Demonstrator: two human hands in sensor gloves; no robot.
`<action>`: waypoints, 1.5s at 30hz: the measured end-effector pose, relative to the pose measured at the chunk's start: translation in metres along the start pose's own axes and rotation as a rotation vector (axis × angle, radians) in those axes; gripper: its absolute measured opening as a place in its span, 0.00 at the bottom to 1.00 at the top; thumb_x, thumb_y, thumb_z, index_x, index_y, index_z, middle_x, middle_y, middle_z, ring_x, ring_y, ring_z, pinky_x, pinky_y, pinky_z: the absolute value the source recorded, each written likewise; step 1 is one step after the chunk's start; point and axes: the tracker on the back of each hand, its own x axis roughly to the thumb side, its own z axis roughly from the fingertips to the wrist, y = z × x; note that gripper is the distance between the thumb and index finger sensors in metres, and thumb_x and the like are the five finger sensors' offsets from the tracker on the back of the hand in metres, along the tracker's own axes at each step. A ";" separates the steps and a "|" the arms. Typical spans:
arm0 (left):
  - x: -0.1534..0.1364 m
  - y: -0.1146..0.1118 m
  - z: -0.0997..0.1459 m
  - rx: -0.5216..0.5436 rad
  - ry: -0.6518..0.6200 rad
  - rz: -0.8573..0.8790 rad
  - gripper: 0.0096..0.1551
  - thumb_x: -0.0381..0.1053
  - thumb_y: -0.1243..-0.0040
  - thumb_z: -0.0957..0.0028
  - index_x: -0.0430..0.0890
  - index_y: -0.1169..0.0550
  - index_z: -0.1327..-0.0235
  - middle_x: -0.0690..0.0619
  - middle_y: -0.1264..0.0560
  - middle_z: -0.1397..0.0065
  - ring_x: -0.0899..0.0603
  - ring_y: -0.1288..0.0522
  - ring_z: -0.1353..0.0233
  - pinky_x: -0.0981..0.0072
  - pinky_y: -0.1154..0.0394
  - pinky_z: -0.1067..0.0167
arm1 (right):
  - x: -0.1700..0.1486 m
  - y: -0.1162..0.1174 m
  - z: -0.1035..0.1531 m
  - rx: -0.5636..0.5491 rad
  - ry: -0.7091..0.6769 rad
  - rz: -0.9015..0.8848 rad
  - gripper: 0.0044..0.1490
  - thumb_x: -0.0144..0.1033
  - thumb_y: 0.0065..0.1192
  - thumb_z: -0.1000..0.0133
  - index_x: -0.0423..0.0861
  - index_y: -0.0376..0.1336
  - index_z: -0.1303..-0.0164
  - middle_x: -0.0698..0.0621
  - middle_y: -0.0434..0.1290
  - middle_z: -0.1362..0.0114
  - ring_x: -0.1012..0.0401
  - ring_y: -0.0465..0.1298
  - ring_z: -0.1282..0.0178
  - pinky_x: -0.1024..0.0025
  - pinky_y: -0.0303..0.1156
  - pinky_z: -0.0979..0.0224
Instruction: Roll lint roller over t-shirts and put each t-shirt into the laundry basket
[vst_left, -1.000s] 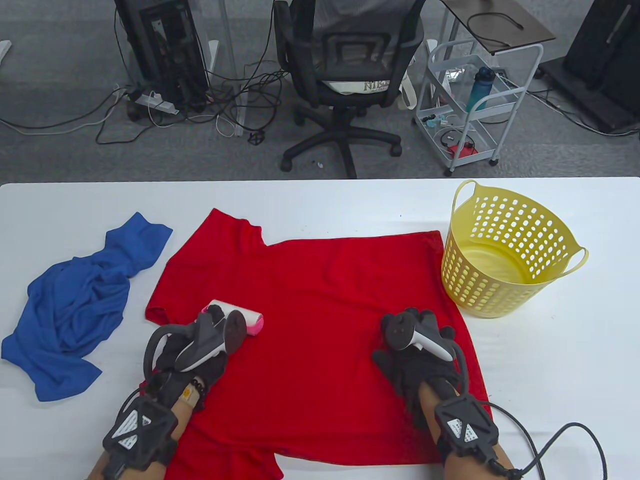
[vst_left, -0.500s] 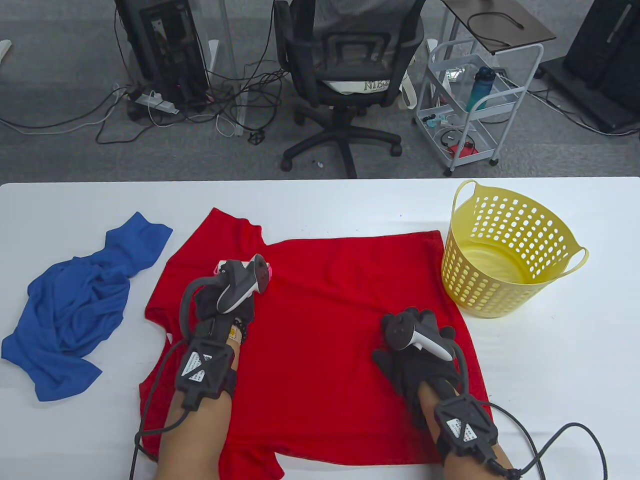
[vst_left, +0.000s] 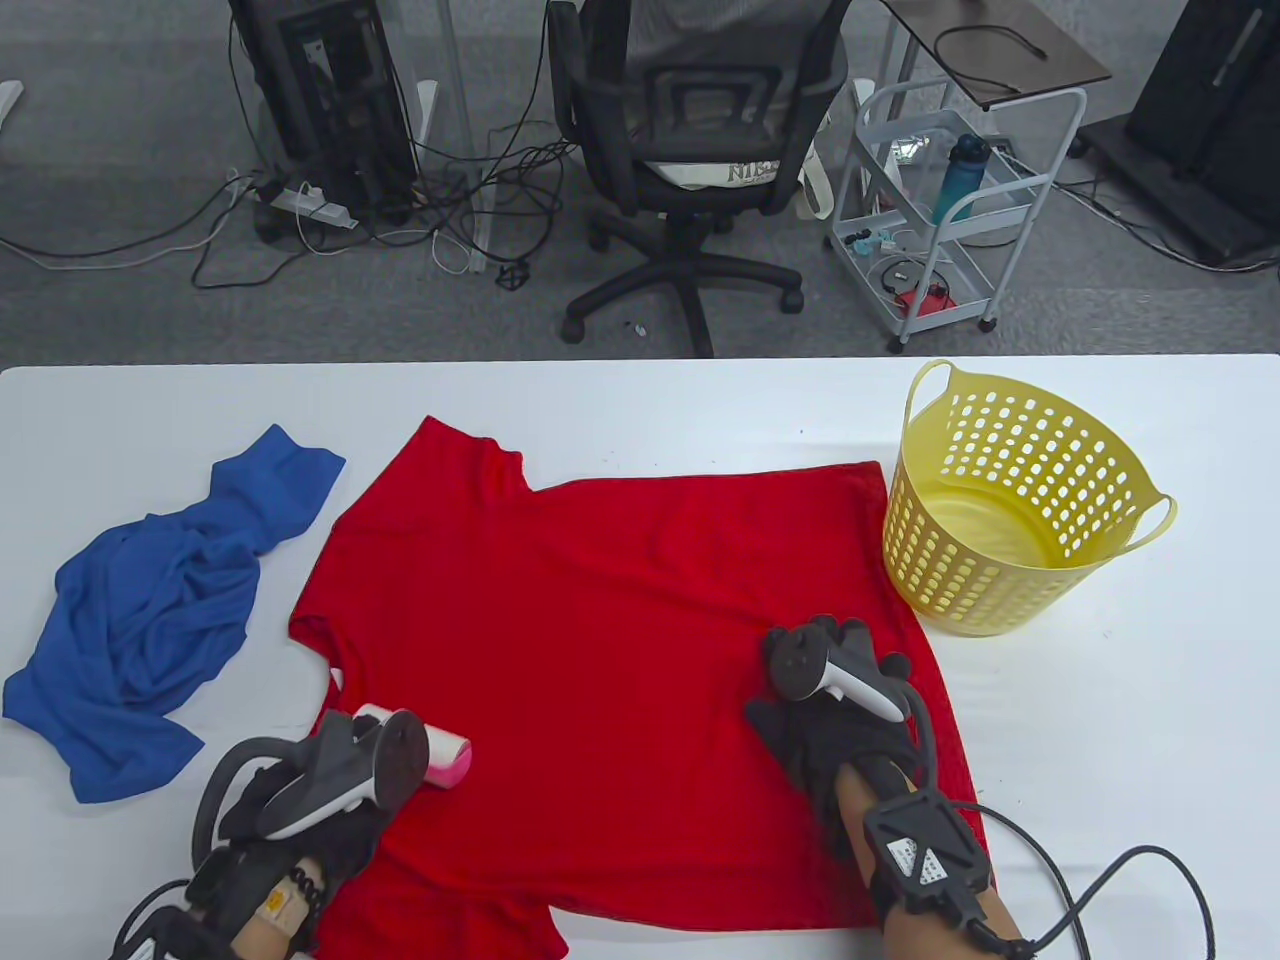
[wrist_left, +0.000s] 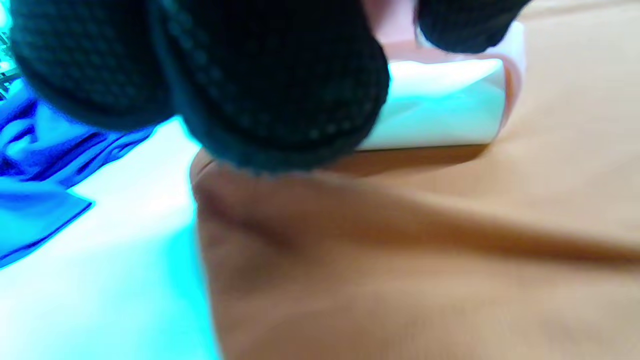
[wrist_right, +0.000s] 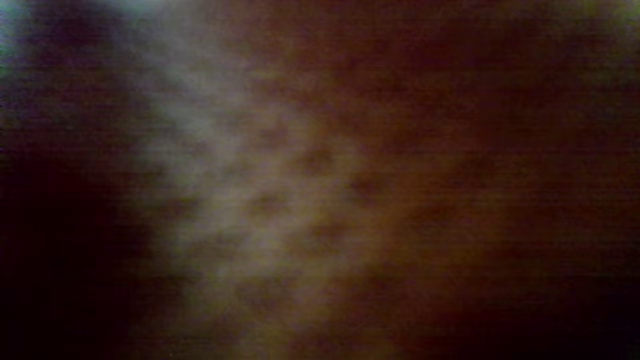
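A red t-shirt (vst_left: 620, 620) lies spread flat on the white table (vst_left: 700, 400). My left hand (vst_left: 330, 800) grips a lint roller (vst_left: 435, 755) with a white roll and pink end, lying on the shirt's near left part. The left wrist view shows the white roll (wrist_left: 440, 105) on the cloth below my gloved fingers (wrist_left: 280, 85). My right hand (vst_left: 825, 700) rests flat on the shirt's near right part, fingers spread. A crumpled blue t-shirt (vst_left: 160, 610) lies at the left. A yellow laundry basket (vst_left: 1010, 500) stands at the right with nothing in it. The right wrist view is dark blur.
Behind the table's far edge are an office chair (vst_left: 690, 130), a white wire cart (vst_left: 940, 200), a computer tower (vst_left: 330, 100) and floor cables. A black cable (vst_left: 1130, 880) trails from my right wrist over the table's near right corner.
My left hand rolled the lint roller away over the shirt's left side, then pulled it back toward the near edge. The right hand stayed in place.
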 end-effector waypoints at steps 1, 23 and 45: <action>-0.001 -0.002 0.007 -0.016 0.004 -0.010 0.40 0.62 0.49 0.47 0.40 0.35 0.28 0.52 0.15 0.62 0.56 0.14 0.76 0.52 0.15 0.67 | 0.000 0.000 0.000 0.000 0.000 0.000 0.51 0.66 0.22 0.55 0.59 0.08 0.39 0.43 0.02 0.35 0.39 0.06 0.34 0.25 0.13 0.38; 0.034 0.084 -0.190 0.097 0.287 0.172 0.40 0.61 0.49 0.48 0.40 0.37 0.29 0.53 0.16 0.62 0.55 0.14 0.76 0.51 0.15 0.69 | 0.000 0.000 0.000 0.003 0.002 0.001 0.52 0.67 0.22 0.55 0.60 0.08 0.40 0.43 0.02 0.36 0.39 0.06 0.34 0.25 0.13 0.39; 0.024 -0.005 0.005 0.007 0.055 -0.144 0.40 0.60 0.51 0.47 0.37 0.36 0.28 0.52 0.15 0.62 0.54 0.12 0.76 0.52 0.15 0.69 | 0.000 0.000 -0.001 0.001 0.005 0.004 0.52 0.67 0.22 0.55 0.59 0.08 0.40 0.43 0.02 0.36 0.39 0.06 0.34 0.25 0.13 0.38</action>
